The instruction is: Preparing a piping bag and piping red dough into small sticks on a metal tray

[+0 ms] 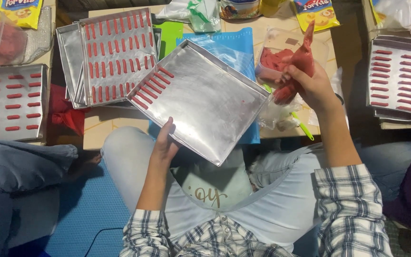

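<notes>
Two hands at work: left hand (163,145) below frame centre, grip pinching the near edge of a tilted metal tray (205,107) bearing short red strips (149,89) along its upper-left edge. Right hand (310,85), upper right, grip pressed around a red piping bag (300,59). Filled trays (117,52) on the counter (272,26), upper left.

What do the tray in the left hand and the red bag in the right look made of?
Tray: looks like thin metal, probably aluminium, with a dull silver brushed sheen and folded rim. Bag: seems soft, clear plastic film, creased and twisted at the top, red from the paste inside. Left hand grips the tray edge; right hand squeezes the bag.
</notes>
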